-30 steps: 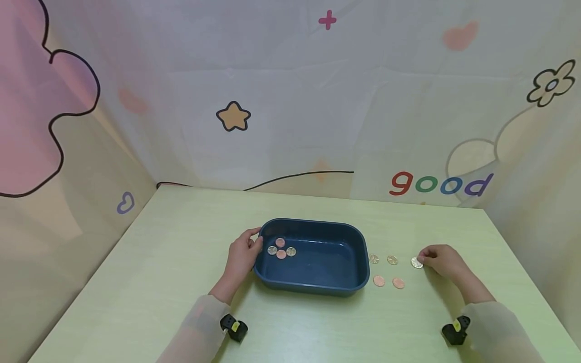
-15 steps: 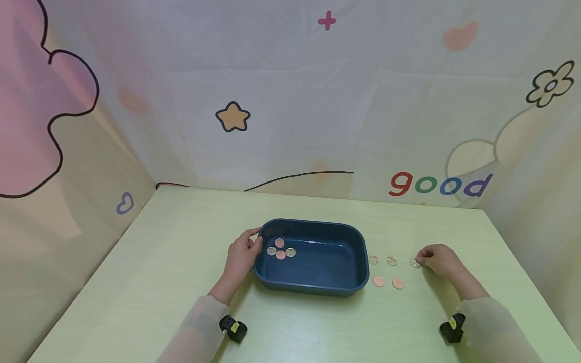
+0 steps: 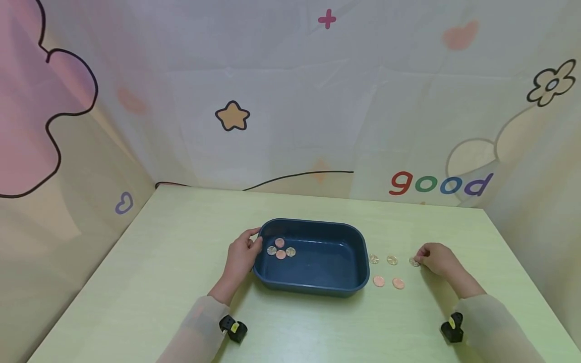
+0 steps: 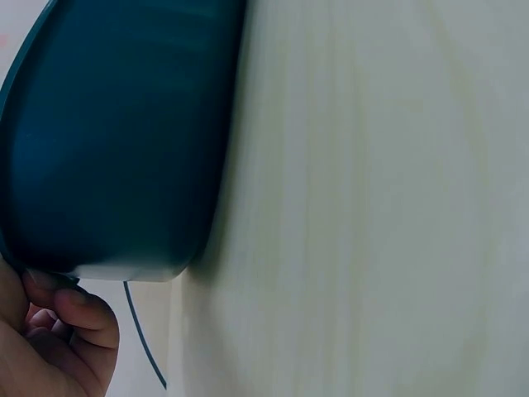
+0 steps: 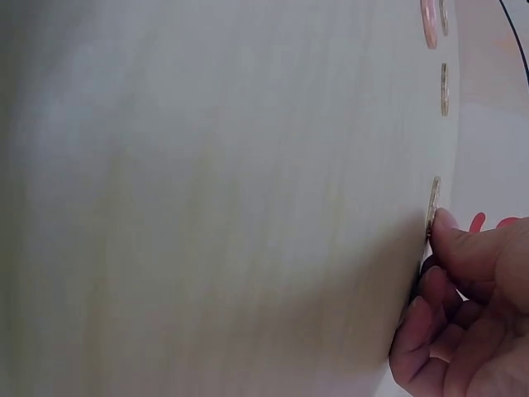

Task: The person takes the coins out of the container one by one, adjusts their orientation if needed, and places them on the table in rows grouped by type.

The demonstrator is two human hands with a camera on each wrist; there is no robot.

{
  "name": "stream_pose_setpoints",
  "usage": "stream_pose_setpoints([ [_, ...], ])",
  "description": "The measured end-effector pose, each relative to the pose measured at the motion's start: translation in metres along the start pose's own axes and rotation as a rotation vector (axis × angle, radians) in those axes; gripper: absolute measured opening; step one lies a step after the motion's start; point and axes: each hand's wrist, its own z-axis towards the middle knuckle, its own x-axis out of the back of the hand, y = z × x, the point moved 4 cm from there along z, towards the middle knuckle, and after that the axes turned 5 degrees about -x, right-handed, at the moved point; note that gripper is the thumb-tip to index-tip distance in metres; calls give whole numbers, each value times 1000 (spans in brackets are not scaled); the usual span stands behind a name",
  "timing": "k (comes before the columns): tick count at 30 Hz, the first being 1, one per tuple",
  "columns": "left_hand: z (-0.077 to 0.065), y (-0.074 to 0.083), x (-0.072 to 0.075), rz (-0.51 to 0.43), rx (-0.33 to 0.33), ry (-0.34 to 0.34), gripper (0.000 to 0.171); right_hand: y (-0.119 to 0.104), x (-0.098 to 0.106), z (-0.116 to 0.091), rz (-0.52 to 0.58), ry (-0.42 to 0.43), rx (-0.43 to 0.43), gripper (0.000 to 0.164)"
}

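The pale yellow-green wood-grain tabletop [image 3: 317, 327] runs back to a far edge that meets a printed cloth backdrop [image 3: 290, 126], its left and right edges slanting inward toward the far corners. A dark blue rectangular tray with rounded corners [image 3: 324, 267] sits about midway between those side edges. A broad stretch of surface lies between the tray and the left edge, another strip between the tray and the far edge, and more on the near side, between the two forearms. The left hand [image 3: 241, 254] has its grip on the tray's left end, thumb at the rim. The right hand [image 3: 438, 258], toward the right edge, has a narrow grip, thumb and fingertips pinching the side of a round silvery metal coin [image 3: 412, 261]; whether that coin is lifted at all I cannot tell. It ends a short row with two round pale gold coins [image 3: 392, 260], the leftmost just beside the tray's right wall. Two round copper-coloured coins [image 3: 379, 282] lie flat on the near side of the row. Inside the tray, near its left end, a cluster holds two reddish copper coins [image 3: 281, 254], one silver-toned coin [image 3: 271, 250] and one gold-toned coin [image 3: 290, 251]. Their faces look shiny, with relief too small to read.
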Motion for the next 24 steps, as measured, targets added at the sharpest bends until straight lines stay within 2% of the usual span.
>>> stream_pose_setpoints([
  [5, 0, 0, 0, 2, 8, 0, 39, 2, 0, 1, 19, -25, 3, 18],
  [12, 1, 0, 0, 8, 3, -3, 39, 14, 8, -3, 293, -181, -121, 33],
  [15, 1, 0, 0, 8, 13, -2, 39, 14, 11, -5, 324, -211, -126, 36],
  [20, 2, 0, -1, 6, 17, -6, 40, 9, 23, -5, 305, -176, -114, 45],
  [24, 2, -1, -1, 11, 11, -5, 40, -5, 35, -6, 311, -127, -63, 51],
])
